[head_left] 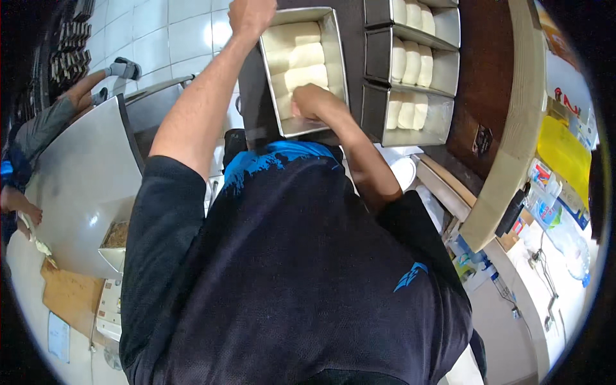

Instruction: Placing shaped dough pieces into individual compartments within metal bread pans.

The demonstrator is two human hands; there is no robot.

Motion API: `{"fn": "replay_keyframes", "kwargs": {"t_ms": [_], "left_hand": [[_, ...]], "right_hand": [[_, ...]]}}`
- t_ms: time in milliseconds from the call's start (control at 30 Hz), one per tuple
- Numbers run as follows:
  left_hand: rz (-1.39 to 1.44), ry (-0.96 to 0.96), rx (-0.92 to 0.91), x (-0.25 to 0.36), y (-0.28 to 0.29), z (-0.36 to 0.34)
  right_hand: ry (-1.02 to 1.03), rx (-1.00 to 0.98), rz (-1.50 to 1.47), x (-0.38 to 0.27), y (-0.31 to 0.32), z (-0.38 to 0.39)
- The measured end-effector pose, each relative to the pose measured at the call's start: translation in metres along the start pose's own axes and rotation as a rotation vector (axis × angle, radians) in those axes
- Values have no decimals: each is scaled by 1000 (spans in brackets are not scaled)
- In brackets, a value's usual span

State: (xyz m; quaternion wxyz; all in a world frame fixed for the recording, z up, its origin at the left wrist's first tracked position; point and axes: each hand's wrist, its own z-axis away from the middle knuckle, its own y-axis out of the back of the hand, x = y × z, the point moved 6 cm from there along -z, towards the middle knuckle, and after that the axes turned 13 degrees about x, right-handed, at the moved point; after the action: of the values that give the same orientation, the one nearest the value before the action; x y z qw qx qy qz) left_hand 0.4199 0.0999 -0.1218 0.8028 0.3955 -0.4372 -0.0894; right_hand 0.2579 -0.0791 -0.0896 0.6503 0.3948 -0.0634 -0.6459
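A metal loaf pan [338, 70] stands lengthwise ahead of me, with several pale dough pieces [307, 56] lying side by side across it. My right hand [316, 102] reaches into the pan's near end with curled fingers against the nearest dough; whatever lies under the fingers is hidden. By the pan's far left corner, my left hand [252, 16] is closed, partly cut off by the picture's upper edge. Whether it grips the rim or something else does not show.
Three loaf pans [410, 90] holding dough pieces stand in a column to the right on a dark brown surface [478, 83]. A large metal appliance [70, 179] is at the left. Beyond it, another person's hand [22, 204] shows. Plastic bottles [545, 208] stand on the right-hand shelf.
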Motion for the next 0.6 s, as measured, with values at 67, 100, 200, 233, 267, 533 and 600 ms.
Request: {"fn": "replay_keyframes", "kwargs": {"t_ms": [67, 100, 200, 233, 267, 533, 600], "left_hand": [[3, -4, 7, 0, -4, 5], [4, -5, 11, 2, -6, 4], [-30, -13, 19, 10, 1, 9], [-43, -17, 24, 14, 2, 11], [-55, -21, 28, 18, 3, 13], [-23, -50, 25, 12, 0, 8], [32, -90, 11, 15, 4, 7]], "right_hand": [[15, -6, 0, 0, 1, 5], [23, -11, 0, 0, 3, 4], [-50, -6, -64, -3, -9, 0], [-87, -3, -91, -2, -13, -1], [-125, 1, -119, -1, -17, -2], [-311, 27, -301, 0, -24, 1], [-291, 31, -352, -6, -18, -1]]}}
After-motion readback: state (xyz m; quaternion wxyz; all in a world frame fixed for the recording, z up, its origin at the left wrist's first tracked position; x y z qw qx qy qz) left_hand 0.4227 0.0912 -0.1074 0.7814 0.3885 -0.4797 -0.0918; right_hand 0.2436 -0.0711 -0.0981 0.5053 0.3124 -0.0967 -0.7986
